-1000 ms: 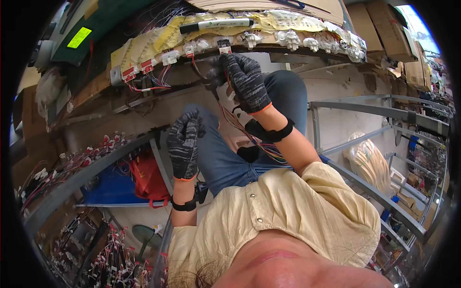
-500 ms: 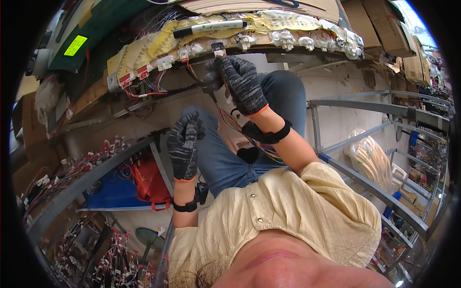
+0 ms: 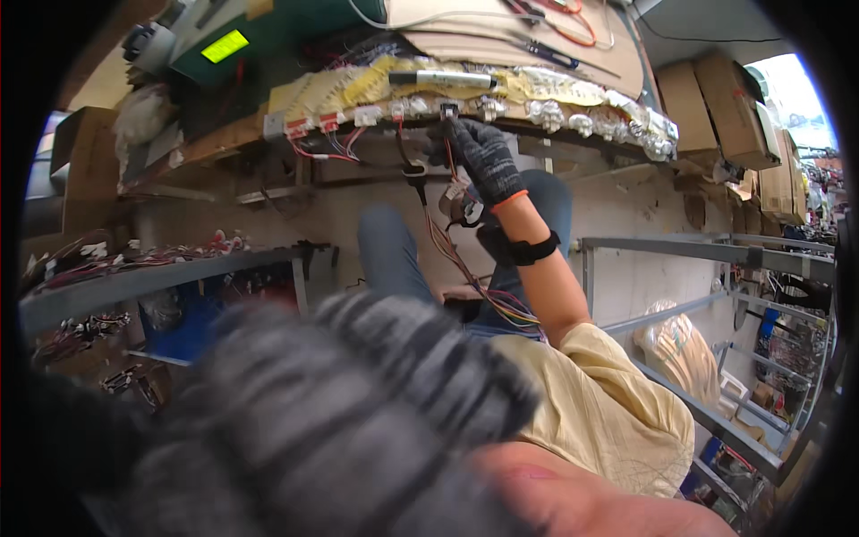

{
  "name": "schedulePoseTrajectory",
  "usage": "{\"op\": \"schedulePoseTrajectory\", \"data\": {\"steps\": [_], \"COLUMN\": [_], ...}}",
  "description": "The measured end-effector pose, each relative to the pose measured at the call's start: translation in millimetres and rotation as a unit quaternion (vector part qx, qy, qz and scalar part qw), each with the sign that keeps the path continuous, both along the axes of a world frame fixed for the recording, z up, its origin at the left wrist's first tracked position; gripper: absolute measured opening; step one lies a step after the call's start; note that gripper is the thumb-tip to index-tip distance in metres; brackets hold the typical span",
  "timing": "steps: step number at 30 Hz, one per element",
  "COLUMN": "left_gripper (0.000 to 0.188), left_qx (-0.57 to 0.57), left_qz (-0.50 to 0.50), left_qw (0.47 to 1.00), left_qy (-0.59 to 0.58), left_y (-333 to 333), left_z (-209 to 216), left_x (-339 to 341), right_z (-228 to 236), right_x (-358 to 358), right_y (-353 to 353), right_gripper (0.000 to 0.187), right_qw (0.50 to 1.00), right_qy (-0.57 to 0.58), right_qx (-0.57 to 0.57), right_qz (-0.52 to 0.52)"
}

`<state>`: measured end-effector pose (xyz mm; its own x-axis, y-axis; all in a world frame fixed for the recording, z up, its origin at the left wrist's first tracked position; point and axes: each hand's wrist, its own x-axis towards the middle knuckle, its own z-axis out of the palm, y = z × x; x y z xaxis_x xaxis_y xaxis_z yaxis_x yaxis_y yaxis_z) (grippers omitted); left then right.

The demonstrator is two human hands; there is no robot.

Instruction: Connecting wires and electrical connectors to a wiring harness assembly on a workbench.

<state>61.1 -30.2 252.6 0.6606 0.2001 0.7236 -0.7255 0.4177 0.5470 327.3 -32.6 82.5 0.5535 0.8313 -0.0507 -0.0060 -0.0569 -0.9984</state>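
My right hand point(image 3: 488, 161), in a dark grey knit glove with an orange cuff, is at the bench's front edge. Its fingers are closed on a small wire connector point(image 3: 449, 114) at a socket in the row along that edge; the fingertips partly cover it. Below hangs a wire harness point(image 3: 440, 234) of coloured wires with a black collar, trailing down over my lap. My left hand point(image 3: 358, 403), in the same kind of glove, is raised very close to the camera and smeared by motion. Whether it holds anything cannot be made out.
White and red connectors point(image 3: 329, 123) sit along the taped edge, with a marker pen point(image 3: 443, 80) above. A green box with a lit display point(image 3: 224, 45) stands back left. Metal racks point(image 3: 698, 251) flank me; cardboard boxes point(image 3: 716, 116) are stacked at right.
My left hand has risen from beside my knee to right before the camera. My right hand stays at the same socket. The view has tilted, showing more of the bench top.
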Motion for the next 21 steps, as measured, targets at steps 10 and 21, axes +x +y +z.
{"op": "schedulePoseTrajectory", "data": {"steps": [10, 21], "left_gripper": [0.033, 0.034], "left_qx": [0.095, 0.175], "left_qz": [0.069, 0.437], "left_qw": [0.993, 0.865], "left_qy": [-0.015, 0.176], "left_y": [-15, 156], "left_z": [53, 55], "left_x": [-56, -29], "right_z": [67, 247], "right_x": [5, 14], "right_y": [-93, -107], "right_gripper": [0.025, 0.044], "right_qw": [0.963, 0.704], "right_qy": [-0.226, -0.165], "right_qx": [-0.033, 0.061], "right_qz": [0.142, 0.689]}}
